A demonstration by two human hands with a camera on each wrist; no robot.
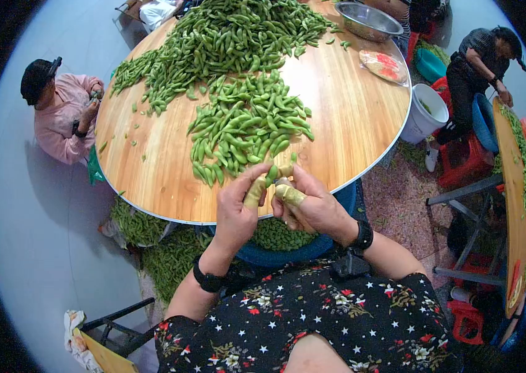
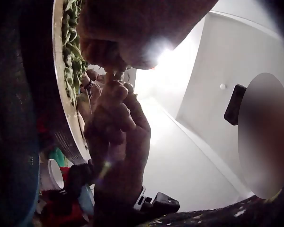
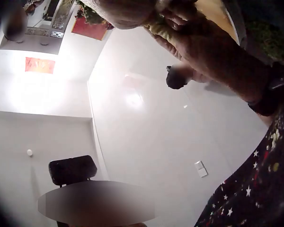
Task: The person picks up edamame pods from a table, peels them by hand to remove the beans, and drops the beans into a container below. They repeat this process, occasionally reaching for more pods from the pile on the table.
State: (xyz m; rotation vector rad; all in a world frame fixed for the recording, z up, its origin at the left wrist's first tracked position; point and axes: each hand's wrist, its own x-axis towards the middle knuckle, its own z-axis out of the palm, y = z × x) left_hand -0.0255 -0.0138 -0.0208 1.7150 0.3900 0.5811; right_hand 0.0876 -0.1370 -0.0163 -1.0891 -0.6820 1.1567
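Both hands meet over the near edge of the round wooden table (image 1: 169,199). My left hand (image 1: 236,208) pinches a green soybean pod (image 1: 271,176) between thumb and finger. Close against it, my right hand (image 1: 317,210) has its fingers curled in and grips at the pod's other side; part of that grip is hidden. Yellowish covers (image 1: 292,196) wrap some fingers on both hands. Just beyond lies a loose spread of soybean pods (image 1: 244,124), with a large heap of pods (image 1: 232,43) behind it. In the left wrist view, the right hand (image 2: 120,118) shows dark, fingertips bunched together.
Below the table edge stands a blue tub (image 1: 312,252) of green beans, beside piled pods (image 1: 176,261) on the floor. A metal bowl (image 1: 368,22) and a red-and-tan packet (image 1: 384,65) sit at the back right. A white bucket (image 1: 424,112) stands alongside. Other people sit left and right.
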